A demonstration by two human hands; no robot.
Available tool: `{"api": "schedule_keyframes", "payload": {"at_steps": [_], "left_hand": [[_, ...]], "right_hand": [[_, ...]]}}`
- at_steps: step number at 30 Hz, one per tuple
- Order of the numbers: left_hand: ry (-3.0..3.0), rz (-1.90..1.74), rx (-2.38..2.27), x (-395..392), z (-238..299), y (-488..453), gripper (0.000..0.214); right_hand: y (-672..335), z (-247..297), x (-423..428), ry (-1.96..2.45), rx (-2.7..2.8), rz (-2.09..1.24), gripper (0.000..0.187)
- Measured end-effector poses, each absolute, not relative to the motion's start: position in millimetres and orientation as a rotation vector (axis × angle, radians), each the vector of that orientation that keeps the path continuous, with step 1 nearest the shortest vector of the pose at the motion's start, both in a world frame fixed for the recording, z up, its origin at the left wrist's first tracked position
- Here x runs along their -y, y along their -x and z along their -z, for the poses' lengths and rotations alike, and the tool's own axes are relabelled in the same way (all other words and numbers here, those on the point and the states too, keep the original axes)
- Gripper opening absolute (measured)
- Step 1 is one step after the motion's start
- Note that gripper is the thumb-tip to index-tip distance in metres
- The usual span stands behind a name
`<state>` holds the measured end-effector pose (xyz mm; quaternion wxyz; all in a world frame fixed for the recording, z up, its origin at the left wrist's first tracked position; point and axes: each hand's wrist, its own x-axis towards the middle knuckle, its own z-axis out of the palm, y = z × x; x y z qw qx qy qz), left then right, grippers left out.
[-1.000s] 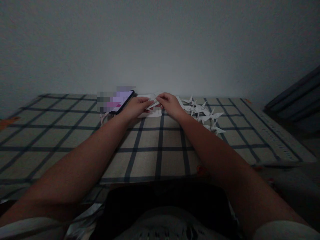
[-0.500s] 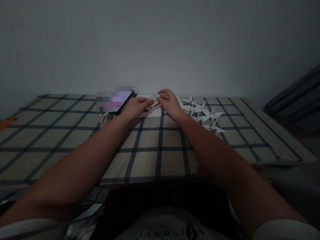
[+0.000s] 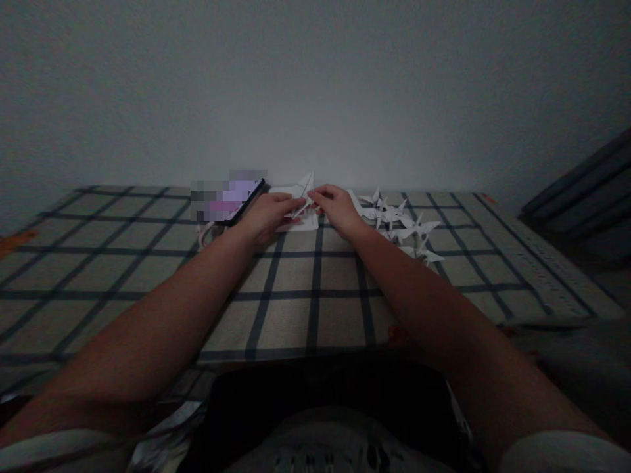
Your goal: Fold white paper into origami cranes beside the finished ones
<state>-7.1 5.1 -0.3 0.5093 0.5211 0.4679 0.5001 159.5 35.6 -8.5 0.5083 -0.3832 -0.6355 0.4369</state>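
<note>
A piece of folded white paper with a pointed tip stands up between my two hands near the back of the table. My left hand pinches it from the left, thumb over the top. From the right, the fingertips of my right hand are closed on its edge. Under the hands lies a flat white sheet, partly covered by them. Several folded white paper cranes lie in a cluster just right of my right hand.
A phone with a lit, partly blurred screen leans left of my left hand, a pale looped strap below it. A checked cloth covers the table. The grey wall rises directly behind it.
The folded paper's pointed tip now stands up higher between the hands. My right hand's fingers have come down and closed in on the paper; my left hand has barely moved.
</note>
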Motion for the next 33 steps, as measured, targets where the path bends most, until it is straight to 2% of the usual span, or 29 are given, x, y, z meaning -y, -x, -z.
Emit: {"api": "schedule_keyframes", "payload": {"at_steps": [9,14,22,33], "left_hand": [[-1.284,-1.143,-1.107,-4,0,8,0.034],[-1.301,-1.169,-1.138,-5,3,8,0.036],[-1.256,-1.156,-1.202,-1,-1,5,0.021],[-1.306,-1.117,-1.17,-4,3,9,0.031]], "right_hand": [[-162,15,-41,0.848,1.573,-1.158,0.017],[-162,7,-34,0.94,1.565,-1.113,0.017],[-161,3,-28,0.966,1.622,-1.058,0.019],[-162,2,-28,0.975,1.66,-1.031,0.026]]}}
